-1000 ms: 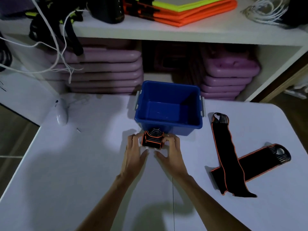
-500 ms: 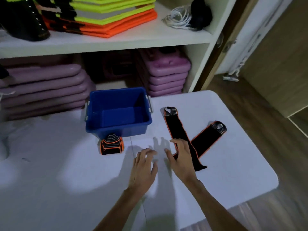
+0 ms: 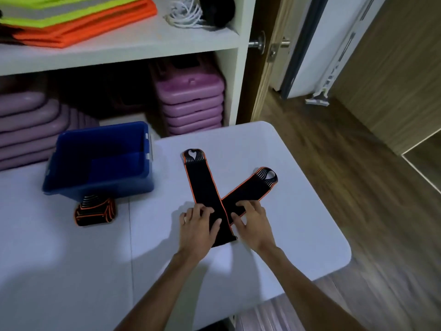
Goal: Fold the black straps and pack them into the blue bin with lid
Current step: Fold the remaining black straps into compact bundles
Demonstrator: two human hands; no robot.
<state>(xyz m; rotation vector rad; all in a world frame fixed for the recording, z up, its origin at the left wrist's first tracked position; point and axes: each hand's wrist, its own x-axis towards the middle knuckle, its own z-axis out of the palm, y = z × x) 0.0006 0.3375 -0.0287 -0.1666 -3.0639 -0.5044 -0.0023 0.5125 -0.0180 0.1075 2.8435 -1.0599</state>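
Lying crossed in an X near the right edge of the white worktop [image 3: 298, 235], two long black fabric straps with orange piping overlap at their near ends. The upper strap [image 3: 202, 185] runs from a looped end toward the far edge down to a cut end toward the near edge; the lower strap [image 3: 253, 187] slants out from beneath it toward the right edge, loop outward. The left hand [image 3: 199, 226] rests on the upper strap's near part, fingers bent with the tips pressing the fabric; whether they pinch it cannot be told. The right hand [image 3: 253, 222] rests where the lower strap emerges, fingers spread and bent, tips on the fabric, thumb by the orange piping of the upper strap. A third black and orange strap, folded into a compact bundle [image 3: 95, 212], sits on the worktop just against the near wall of the open blue plastic bin [image 3: 100, 185], which stands toward the far left. Behind the worktop a white shelf unit [image 3: 143, 48] holds stacked purple plastic cases [image 3: 191, 103], folded orange and yellow vests [image 3: 78, 22] and a coil of white cord [image 3: 186, 13].
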